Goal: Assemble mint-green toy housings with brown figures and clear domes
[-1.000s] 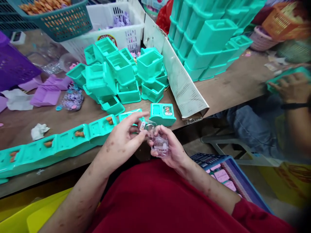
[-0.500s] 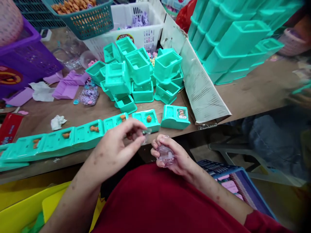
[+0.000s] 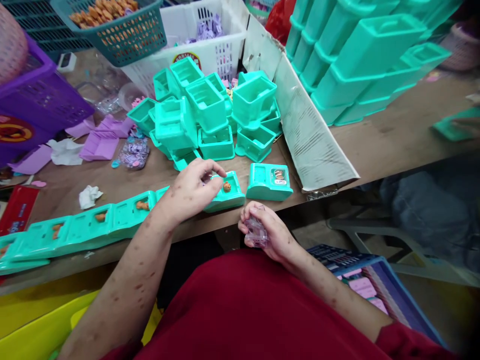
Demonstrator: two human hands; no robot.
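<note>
My left hand [image 3: 195, 192] is over the left part of a teal plastic case [image 3: 234, 197] near the table edge, with a small brown figurine [image 3: 227, 186] in that case's recess. Its fingers are bent in a pinch around a small clear plastic piece, mostly hidden by them. Low in front of the red shirt, my right hand [image 3: 268, 230] is curled around several clear plastic pieces [image 3: 257, 232]. Just to the right stands another teal case [image 3: 269, 181], whose figurine sits under a clear cover. More teal cases [image 3: 90, 225] with brown figurines form a row leftward.
Empty teal housings [image 3: 210, 105] are piled behind the row. A cardboard divider [image 3: 307, 125] separates them from a tall teal stack [image 3: 360, 75]. A teal basket [image 3: 123, 37] of brown figurines rests by a white basket [image 3: 221, 55]. A co-worker's hand [image 3: 467, 125] is at far right.
My left hand has moved up and slightly right, from in front of the row to over the case with the clear piece. My right hand stays low, still closed on its clear pieces.
</note>
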